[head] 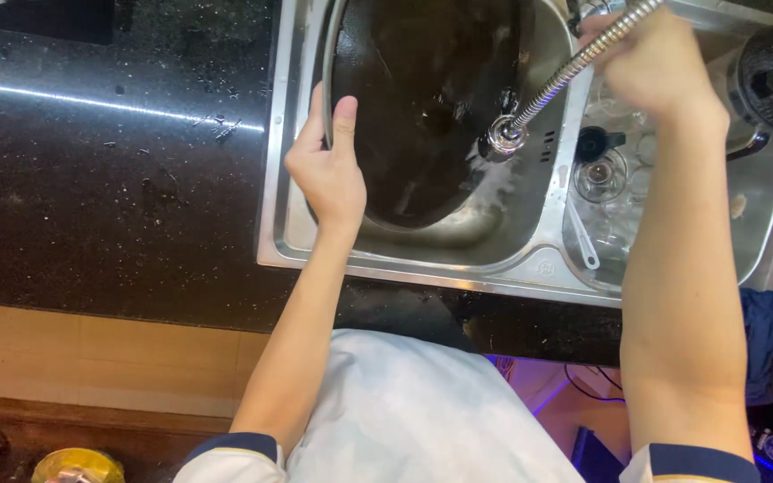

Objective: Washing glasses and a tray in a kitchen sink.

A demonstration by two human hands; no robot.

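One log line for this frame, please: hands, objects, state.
left hand: grips rim of dark pan | right hand: holds flexible metal hose, nozzle over pan | pan tilted in left sink basin | glassware in right basin

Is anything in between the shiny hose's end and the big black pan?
Nothing visible. The hose's spray head hangs right over the black pan in the sink. Left hand grips the pan's rim; right hand holds the hose.

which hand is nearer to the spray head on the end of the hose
Right. The right hand grips the flexible metal hose just up from the spray head. The left hand is across the basin, its fingers gripping the dark pan's rim.
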